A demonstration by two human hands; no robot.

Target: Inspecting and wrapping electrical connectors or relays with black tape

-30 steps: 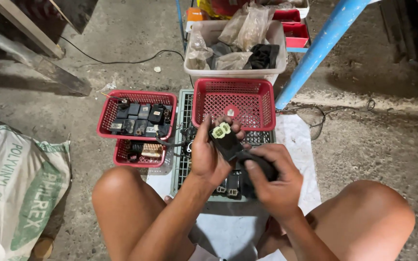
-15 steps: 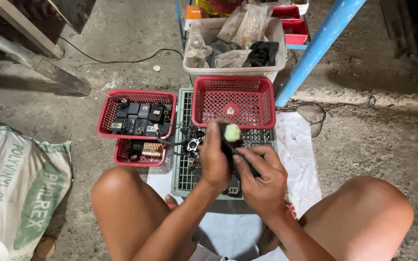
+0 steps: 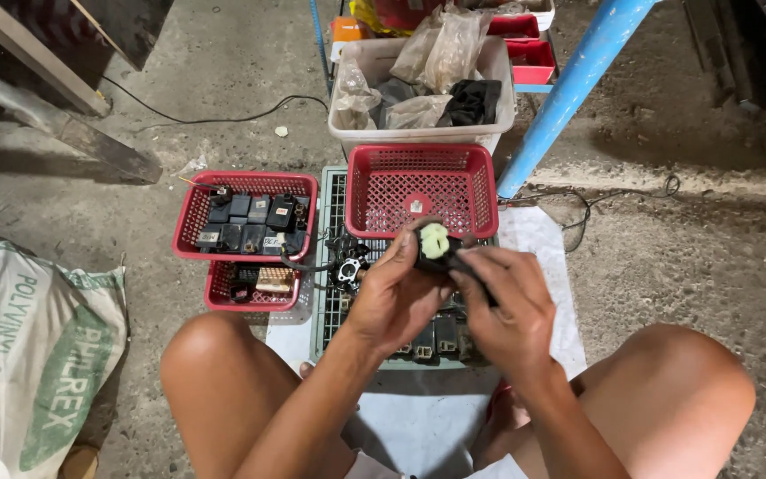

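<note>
Both hands — left hand, right hand — grip clamped on black connector; body mostly hidden.

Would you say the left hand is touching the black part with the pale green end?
Touching: the head view shows the left hand wrapped around the black part.

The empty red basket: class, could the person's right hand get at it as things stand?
Probably yes. The empty red basket sits open-topped just beyond the right hand, nothing between, though that hand would first have to let go of the black part.
</note>
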